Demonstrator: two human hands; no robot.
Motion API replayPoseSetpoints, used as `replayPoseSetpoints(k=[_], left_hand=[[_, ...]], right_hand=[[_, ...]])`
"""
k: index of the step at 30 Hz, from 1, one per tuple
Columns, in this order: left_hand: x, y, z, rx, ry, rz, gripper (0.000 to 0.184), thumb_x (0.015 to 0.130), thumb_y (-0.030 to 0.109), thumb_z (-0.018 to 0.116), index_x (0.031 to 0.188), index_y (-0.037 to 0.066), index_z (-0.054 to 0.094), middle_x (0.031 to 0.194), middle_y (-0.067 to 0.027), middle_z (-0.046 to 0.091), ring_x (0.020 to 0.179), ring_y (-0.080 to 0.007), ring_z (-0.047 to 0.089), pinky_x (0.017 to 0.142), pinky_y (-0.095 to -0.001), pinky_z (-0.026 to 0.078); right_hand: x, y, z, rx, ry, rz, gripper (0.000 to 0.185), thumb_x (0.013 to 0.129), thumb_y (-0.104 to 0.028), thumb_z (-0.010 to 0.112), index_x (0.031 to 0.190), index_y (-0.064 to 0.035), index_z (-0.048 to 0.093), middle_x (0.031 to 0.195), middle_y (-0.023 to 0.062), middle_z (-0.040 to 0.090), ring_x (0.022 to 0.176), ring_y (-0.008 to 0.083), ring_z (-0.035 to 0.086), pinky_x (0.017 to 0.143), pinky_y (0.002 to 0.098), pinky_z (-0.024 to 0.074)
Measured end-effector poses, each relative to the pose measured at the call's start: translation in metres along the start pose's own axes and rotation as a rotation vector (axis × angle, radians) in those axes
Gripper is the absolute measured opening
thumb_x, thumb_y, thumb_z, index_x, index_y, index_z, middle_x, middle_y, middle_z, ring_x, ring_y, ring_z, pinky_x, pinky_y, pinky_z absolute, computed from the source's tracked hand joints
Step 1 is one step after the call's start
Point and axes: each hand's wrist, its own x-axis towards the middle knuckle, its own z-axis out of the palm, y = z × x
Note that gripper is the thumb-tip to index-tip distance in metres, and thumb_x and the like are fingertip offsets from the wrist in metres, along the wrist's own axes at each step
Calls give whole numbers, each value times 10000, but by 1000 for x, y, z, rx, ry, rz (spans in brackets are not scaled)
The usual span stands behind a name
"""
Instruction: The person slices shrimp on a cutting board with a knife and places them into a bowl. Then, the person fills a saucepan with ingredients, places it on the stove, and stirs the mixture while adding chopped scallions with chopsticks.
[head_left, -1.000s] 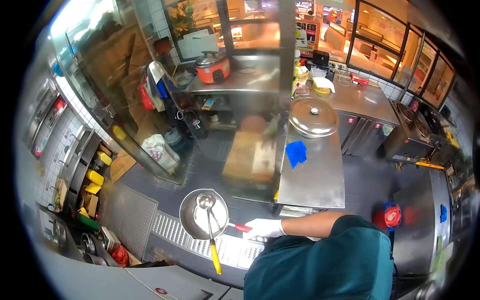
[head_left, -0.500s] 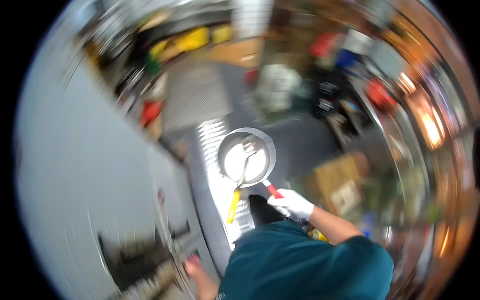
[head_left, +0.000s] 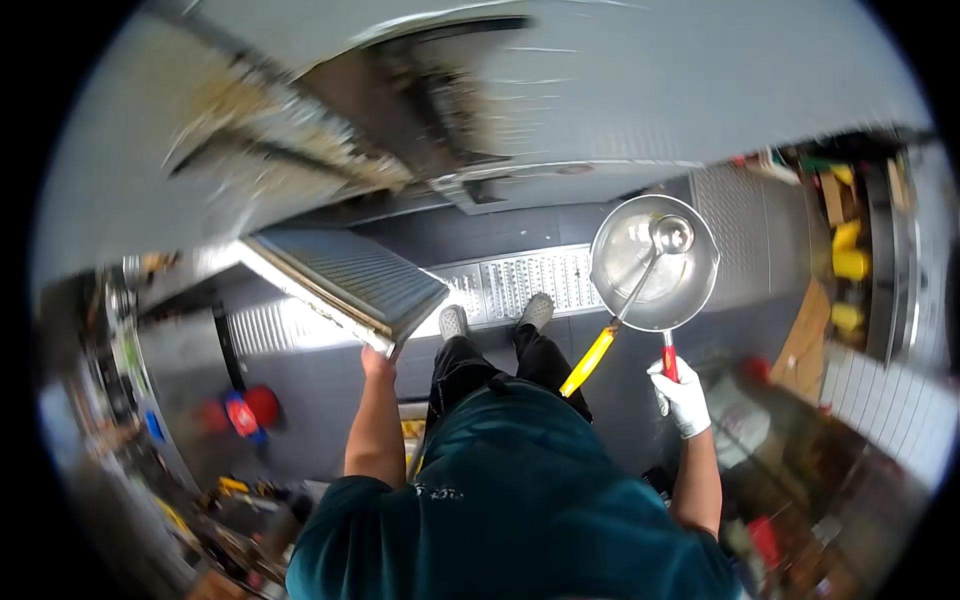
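My right hand [head_left: 682, 395], in a white glove, is closed around the red handle [head_left: 670, 362] of a silver saucepan [head_left: 610, 290]. Inside the pan rests a metal ladle [head_left: 672, 235], its yellow handle [head_left: 592, 358] leaning out over the near rim. Some pale, shiny matter shows on the pan's bottom; I cannot tell what it is. To the left, my bare left hand [head_left: 378, 364] grips the edge of a grey cabinet door [head_left: 345, 280] with a pale, worn border. The door stands swung out from the large grey cabinet. Most of this hand's fingers are hidden behind the door edge.
The tall grey cabinet [head_left: 640, 80] fills the far side. A metal drain grate [head_left: 540, 280] runs along the dark floor [head_left: 490, 230] by my feet. On the right are shelving with yellow items [head_left: 850, 264] and a cardboard piece [head_left: 800, 345]. A red-and-blue object [head_left: 243, 412] lies left.
My view has turned, and the cabinet is now ahead of me. My left hand has swung the cabinet door outward. The saucepan and ladle remain with my right hand.
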Motion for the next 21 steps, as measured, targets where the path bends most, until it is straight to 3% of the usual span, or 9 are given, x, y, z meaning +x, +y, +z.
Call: replayPoseSetpoints(k=[1, 3, 6, 9, 12, 15, 17, 19, 21], left_hand=[[-6, -19, -44, -360, -87, 9, 436, 1035, 325, 555, 1412, 107, 566, 1284, -120, 656, 1154, -326, 663, 832, -501, 631], [-57, -30, -103, -425, 52, 152, 439, 1008, 373, 545, 1354, 108, 591, 1255, -106, 669, 1175, -312, 634, 849, -509, 614], [-113, -46, -152, -643, 442, 91, 466, 988, 466, 490, 1230, 96, 637, 1072, -94, 703, 875, -257, 653, 813, -453, 591], [-124, -70, -200, -682, 302, 211, 473, 1006, 442, 465, 1170, 28, 623, 988, -117, 699, 818, -267, 660, 838, -467, 603], [-212, -36, -121, -708, 409, 252, 416, 1033, 381, 446, 1080, 17, 641, 876, -105, 692, 760, -260, 680, 789, -449, 610], [-218, -107, -112, -684, 521, 171, 348, 1047, 308, 444, 1067, 21, 639, 877, -109, 693, 769, -252, 704, 726, -422, 606], [-273, -143, -26, -228, 471, 117, 274, 1030, 185, 534, 1185, -33, 595, 883, -104, 684, 712, -229, 677, 670, -350, 592], [-313, -171, 53, 82, 177, 319, 728, 919, 96, 741, 1534, -38, 375, 967, -108, 673, 723, -195, 638, 692, -331, 576], [-370, -144, 130, 641, -53, 695, 943, 841, 161, 857, 1584, -24, 307, 1024, -152, 645, 757, -244, 642, 693, -364, 567]], right_hand=[[4, -12, -4, -58, -66, 1, 104, 957, -56, 694, 1052, -33, 659, 657, -9, 563, 451, 59, 473, 437, 212, 399], [12, -33, -7, -124, -185, 22, 101, 957, -51, 701, 1044, -22, 660, 667, -6, 570, 453, 59, 477, 432, 211, 390], [28, -54, -7, -235, -322, 42, 97, 965, -51, 695, 1045, -9, 661, 680, -4, 583, 458, 61, 486, 429, 218, 383], [40, -67, -10, -282, -457, 81, 93, 984, -49, 669, 1064, 0, 671, 688, -5, 592, 467, 61, 494, 437, 218, 379], [29, -82, -2, -352, -534, 98, 106, 995, -69, 655, 1077, -3, 667, 636, -4, 563, 434, 77, 471, 427, 223, 367], [31, -83, -5, -320, -610, 149, 117, 996, -75, 661, 1098, -21, 678, 653, -10, 570, 443, 71, 480, 414, 217, 367], [37, -89, -13, -323, -649, 184, 121, 995, -76, 662, 1103, -24, 680, 658, -5, 575, 442, 71, 480, 409, 220, 371], [49, -83, -11, -350, -650, 217, 142, 990, -88, 671, 1118, -26, 670, 700, 10, 603, 440, 75, 485, 406, 218, 366], [56, -80, -5, -348, -680, 230, 144, 991, -94, 672, 1120, -29, 664, 735, 17, 616, 441, 73, 485, 406, 219, 365]])
